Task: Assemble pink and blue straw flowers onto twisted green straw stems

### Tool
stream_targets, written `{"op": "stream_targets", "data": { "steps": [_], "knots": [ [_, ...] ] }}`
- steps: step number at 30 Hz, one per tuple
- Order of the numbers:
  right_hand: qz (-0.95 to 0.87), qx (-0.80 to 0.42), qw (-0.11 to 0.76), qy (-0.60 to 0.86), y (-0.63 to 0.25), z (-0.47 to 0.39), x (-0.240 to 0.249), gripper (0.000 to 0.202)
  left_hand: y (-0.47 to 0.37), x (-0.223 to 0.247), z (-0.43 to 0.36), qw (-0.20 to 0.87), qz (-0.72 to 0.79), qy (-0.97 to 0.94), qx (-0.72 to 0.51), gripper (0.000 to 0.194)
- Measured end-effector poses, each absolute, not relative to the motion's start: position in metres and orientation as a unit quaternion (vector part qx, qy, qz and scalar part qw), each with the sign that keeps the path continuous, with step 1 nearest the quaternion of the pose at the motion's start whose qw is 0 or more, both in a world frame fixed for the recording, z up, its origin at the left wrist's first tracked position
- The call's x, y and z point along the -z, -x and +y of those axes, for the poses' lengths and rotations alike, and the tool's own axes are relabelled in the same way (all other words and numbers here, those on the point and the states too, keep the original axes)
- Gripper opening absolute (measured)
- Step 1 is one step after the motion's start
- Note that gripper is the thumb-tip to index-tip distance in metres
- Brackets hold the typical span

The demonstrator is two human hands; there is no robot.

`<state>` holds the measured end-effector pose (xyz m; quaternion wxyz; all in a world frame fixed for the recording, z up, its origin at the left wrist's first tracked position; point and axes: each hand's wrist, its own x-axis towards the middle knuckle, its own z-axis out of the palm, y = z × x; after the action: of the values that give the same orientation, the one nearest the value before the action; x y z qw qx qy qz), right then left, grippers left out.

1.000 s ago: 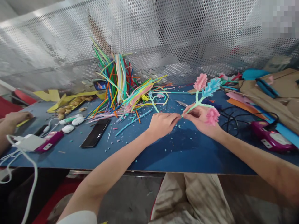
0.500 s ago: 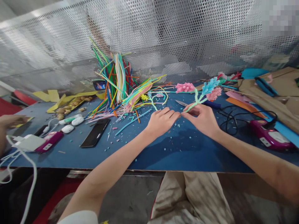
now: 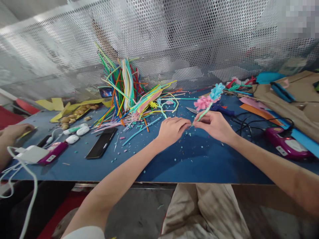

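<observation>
My right hand (image 3: 214, 127) pinches the green stem (image 3: 205, 114) of a pipe-cleaner flower bunch with fluffy pink (image 3: 203, 103) and light-blue (image 3: 217, 91) heads. The bunch leans up and to the right. Just left of it, my left hand (image 3: 173, 131) is closed, its fingertips at the lower end of that same stem, close to my right fingertips. Behind my left knuckles rises another green stem (image 3: 163, 111), near small yellow (image 3: 153, 104) and lilac (image 3: 169, 102) flower heads; whether my left hand touches it is hidden. Scissors (image 3: 191, 110) lie behind my hands, partly covered.
Many loose pipe cleaners (image 3: 128, 86) stand and lie at the back. A black phone (image 3: 101, 143) and purple power strips (image 3: 53, 152) lie left, another purple strip (image 3: 286, 144) right with black cables (image 3: 245, 122). Another person's hand (image 3: 15, 131) is at far left. Perforated metal (image 3: 199, 39) stands behind.
The flower bunch has turned in my right fingers: its heads, spread apart before, now overlap, and the pink head on the right no longer shows separately. My hands have barely shifted.
</observation>
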<state>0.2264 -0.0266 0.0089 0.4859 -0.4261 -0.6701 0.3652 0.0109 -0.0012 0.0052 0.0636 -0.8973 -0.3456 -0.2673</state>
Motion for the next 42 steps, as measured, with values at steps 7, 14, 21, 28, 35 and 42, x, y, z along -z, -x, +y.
{"op": "stream_targets", "data": {
  "steps": [7, 14, 21, 28, 35, 42],
  "knots": [
    [-0.621, -0.471, 0.488, 0.393, -0.226, -0.021, -0.005, 0.025, -0.011, -0.011, 0.002, -0.169, -0.348, 0.874, 0.293, 0.028],
    [-0.599, -0.52, 0.514, 0.327, -0.222, -0.025, -0.005, 0.026, -0.007, -0.026, -0.001, -0.423, -0.302, 0.809, 0.275, 0.04],
    [-0.605, -0.515, 0.519, 0.316, -0.221, -0.025, -0.002, 0.029, -0.008, -0.019, -0.003, -0.486, -0.329, 0.76, 0.278, 0.049],
    [-0.627, -0.482, 0.513, 0.333, -0.221, -0.023, -0.001, 0.03, -0.01, -0.016, -0.006, -0.416, -0.34, 0.788, 0.301, 0.041],
    [-0.628, -0.414, 0.502, 0.427, -0.215, -0.02, 0.007, 0.023, -0.011, -0.005, -0.005, -0.057, -0.377, 0.853, 0.355, 0.026],
    [-0.614, -0.401, 0.53, 0.426, -0.212, -0.025, 0.006, 0.022, -0.015, 0.001, -0.007, 0.026, -0.376, 0.853, 0.362, 0.029]
  ]
}}
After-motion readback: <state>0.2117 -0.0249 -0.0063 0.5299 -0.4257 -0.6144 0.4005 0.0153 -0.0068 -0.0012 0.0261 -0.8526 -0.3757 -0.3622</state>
